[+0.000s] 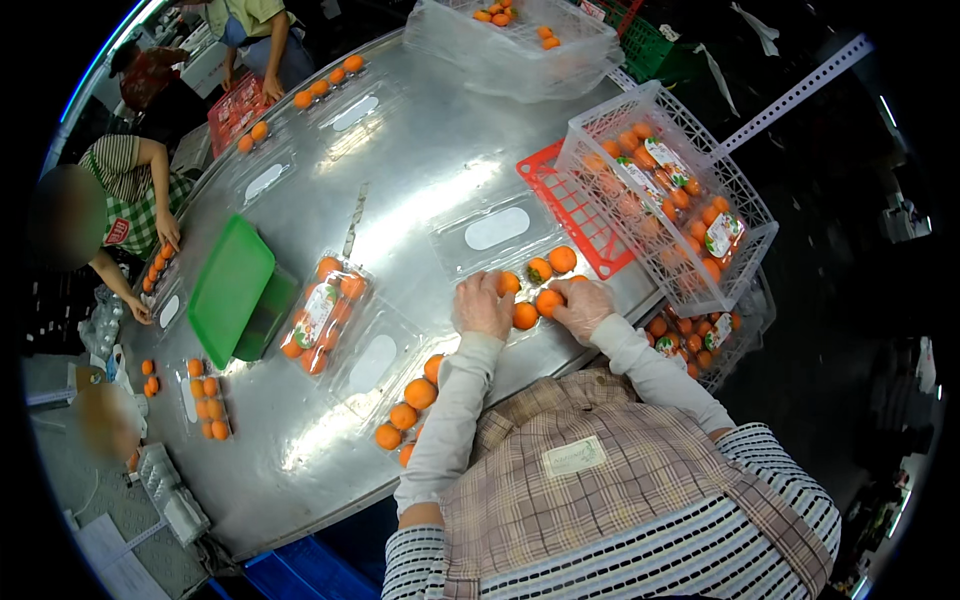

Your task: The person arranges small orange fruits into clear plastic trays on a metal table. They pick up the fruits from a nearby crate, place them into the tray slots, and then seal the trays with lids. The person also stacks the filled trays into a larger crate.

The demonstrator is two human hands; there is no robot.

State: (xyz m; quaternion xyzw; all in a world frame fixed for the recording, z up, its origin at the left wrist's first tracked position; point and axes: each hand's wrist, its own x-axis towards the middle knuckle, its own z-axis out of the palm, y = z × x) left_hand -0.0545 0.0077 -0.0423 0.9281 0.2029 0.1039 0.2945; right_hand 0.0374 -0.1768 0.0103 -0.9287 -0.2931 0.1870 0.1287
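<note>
My left hand [483, 305], in a clear glove, curls its fingers over an orange fruit [508, 283] at the rear left of a group in an open clear plastic clamshell [446, 235]. Opposite it, my right hand [584, 312], also gloved, closes over another fruit at the group's right, largely hidden by the fingers. More fruit [525, 316] lies between my hands, one with a green calyx [539, 269]. The clamshell's lid, with a white oval [497, 229], lies open beyond them. Left of my left forearm is a second open pack of fruit [420, 394].
A closed pack [325, 315], green bin [230, 285] and more open packs [205, 400] share the steel table [270, 480]. At right are a red grate [540, 175] and crates of packs [745, 240]; bagged crates [510, 70] stand at back. Co-workers [135, 195] work along the left edge.
</note>
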